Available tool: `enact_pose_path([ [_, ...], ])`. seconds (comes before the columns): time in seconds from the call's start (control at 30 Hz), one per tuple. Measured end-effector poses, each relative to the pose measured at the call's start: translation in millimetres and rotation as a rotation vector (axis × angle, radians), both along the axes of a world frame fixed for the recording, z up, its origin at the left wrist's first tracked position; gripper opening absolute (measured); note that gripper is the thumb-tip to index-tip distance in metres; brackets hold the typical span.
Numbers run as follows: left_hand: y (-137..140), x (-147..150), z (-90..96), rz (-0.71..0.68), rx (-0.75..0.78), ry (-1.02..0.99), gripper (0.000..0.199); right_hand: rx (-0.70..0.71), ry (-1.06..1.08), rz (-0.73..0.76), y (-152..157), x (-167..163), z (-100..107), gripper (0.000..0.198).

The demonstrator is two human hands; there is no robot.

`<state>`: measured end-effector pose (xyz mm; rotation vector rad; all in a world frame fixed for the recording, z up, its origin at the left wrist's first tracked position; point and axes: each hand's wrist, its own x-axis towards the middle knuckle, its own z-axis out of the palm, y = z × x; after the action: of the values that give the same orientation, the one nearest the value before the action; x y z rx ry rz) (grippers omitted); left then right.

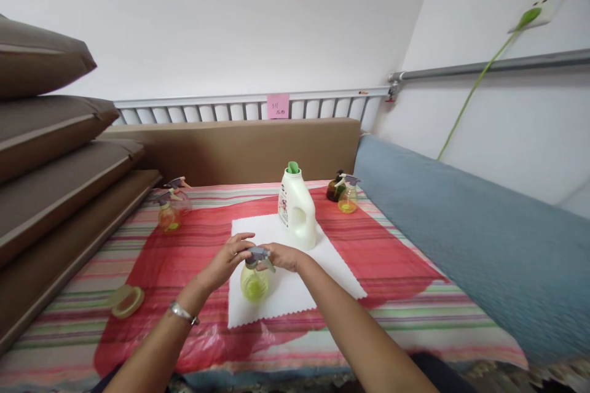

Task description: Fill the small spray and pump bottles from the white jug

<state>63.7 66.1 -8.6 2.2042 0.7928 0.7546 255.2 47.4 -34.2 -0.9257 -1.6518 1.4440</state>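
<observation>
A clear yellow-green spray bottle point(254, 286) with a grey trigger head stands upright on a white cloth point(295, 293). My left hand point(231, 256) has its fingers bent around the left side of the grey head. From the right, my right hand point(282, 256) grips the same head near its trigger, and its fingertips are partly hidden. Just behind my hands stands a large pale-green jug point(302, 212) with a handle. Its neck is uncapped, and something green point(293, 167) sticks out of the opening.
Two spray bottles point(168, 218) stand back left; another spray bottle point(348, 201) and a dark pump bottle point(335, 189) stand back right. Round yellowish lids point(128, 302) lie at the left. A red plastic sheet point(184, 295) covers the striped cloth. Brown cushions point(59, 159) are stacked at the left.
</observation>
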Motion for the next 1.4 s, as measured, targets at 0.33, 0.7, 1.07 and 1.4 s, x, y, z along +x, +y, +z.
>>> enact_pose_path([
  [0.33,-5,-1,1.9,0.132,0.034,-0.007,0.039,0.04,0.034,0.004,-8,-11,-3,0.028],
  [0.7,-44,30,44.5,0.573,-0.036,0.459,0.042,0.179,0.016,-0.348,-18,-31,-27,0.019],
  [1.07,-34,33,45.1,0.462,0.077,0.598,0.017,0.181,0.014,-0.516,-28,-41,-41,0.035],
  [1.4,-31,27,36.2,0.37,0.114,0.53,0.019,0.178,0.04,-0.531,-26,-37,-40,0.032],
])
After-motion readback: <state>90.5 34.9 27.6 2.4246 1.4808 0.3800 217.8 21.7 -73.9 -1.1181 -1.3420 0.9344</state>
